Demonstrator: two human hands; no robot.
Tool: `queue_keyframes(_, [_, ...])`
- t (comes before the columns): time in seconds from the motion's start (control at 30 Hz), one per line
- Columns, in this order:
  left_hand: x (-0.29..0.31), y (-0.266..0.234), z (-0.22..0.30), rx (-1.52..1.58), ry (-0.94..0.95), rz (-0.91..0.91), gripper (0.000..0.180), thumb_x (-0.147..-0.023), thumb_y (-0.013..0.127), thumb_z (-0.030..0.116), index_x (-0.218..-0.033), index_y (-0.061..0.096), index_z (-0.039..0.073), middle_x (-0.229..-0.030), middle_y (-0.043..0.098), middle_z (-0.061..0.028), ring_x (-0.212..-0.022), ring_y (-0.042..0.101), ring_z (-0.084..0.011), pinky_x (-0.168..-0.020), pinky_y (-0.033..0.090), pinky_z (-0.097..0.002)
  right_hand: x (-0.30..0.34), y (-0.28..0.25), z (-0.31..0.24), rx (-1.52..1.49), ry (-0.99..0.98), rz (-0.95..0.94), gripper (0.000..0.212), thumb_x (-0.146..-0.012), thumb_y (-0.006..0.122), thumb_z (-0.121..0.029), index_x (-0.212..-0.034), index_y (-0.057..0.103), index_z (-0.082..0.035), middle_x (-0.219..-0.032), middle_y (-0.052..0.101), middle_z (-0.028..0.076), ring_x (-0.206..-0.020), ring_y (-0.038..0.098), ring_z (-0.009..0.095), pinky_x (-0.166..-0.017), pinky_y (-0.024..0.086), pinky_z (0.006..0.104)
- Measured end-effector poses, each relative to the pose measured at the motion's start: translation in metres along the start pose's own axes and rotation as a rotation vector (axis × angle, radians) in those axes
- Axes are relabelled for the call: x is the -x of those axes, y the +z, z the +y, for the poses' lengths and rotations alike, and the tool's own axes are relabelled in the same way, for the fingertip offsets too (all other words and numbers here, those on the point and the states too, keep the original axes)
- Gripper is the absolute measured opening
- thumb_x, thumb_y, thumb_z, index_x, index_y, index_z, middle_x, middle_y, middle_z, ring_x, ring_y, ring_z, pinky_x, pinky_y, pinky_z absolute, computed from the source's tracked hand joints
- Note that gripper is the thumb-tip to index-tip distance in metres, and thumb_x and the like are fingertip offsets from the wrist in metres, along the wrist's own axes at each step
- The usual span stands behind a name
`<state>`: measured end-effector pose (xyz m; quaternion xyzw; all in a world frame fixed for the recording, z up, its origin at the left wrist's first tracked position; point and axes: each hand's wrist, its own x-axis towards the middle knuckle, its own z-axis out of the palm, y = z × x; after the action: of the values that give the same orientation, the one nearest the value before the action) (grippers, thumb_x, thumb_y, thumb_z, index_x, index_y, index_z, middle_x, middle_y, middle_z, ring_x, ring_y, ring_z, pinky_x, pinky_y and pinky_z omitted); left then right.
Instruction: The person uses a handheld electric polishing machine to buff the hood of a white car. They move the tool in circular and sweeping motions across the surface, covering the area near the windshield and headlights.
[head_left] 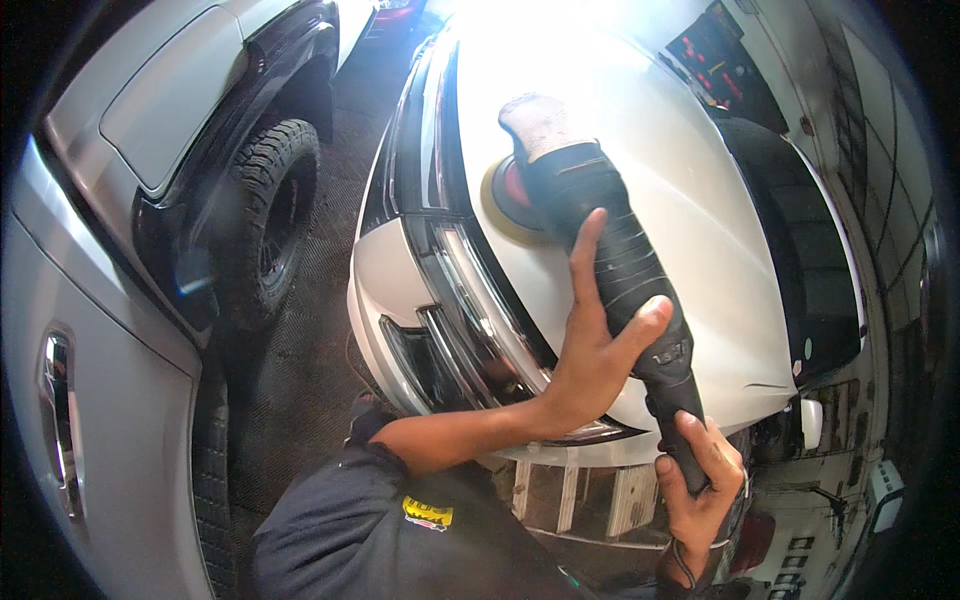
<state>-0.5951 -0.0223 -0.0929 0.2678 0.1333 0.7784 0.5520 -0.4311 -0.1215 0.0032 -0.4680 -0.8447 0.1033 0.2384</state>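
Observation:
A black car polisher (637, 262) lies slantwise over the white car hood (715, 270), its front end covered in tan material. Under that end, a yellow-edged round pad (494, 205) with a red part above it rests against the paint, near the headlight (455, 270). My left hand (588, 358) is closed around the middle of the body, index finger stretched along it and thumb on top. Lower down, the fingers of my right hand (708, 478) grip the narrow rear end. The polisher covers the pad's right side.
Close on the left stands a silver vehicle (115, 330) with a chrome door handle (60, 420) and a knobbly black tire (272, 215). Dark textured floor (300, 380) runs between the vehicles. The white car's windshield (800, 240) and side mirror (811, 424) are on the right.

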Motion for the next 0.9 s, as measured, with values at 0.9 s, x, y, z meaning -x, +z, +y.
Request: queue_keyframes(0.9, [-0.059, -0.02, 0.045, -0.415, -0.127, -0.034, 0.07, -0.098, 0.067, 0.023, -0.162, 0.039, 0.022, -0.128, 0.06, -0.0188, -0.094, 0.073, -0.0319, -0.072, 0.067, -0.0461, -0.04, 0.09, -0.006, -1.082, 0.07, 0.019, 0.052, -0.09, 0.076, -0.008, -0.141, 0.068, -0.008, -0.107, 0.065, 0.004, -0.094, 0.059, 0.01, -0.084, 0.049, 0.0279])
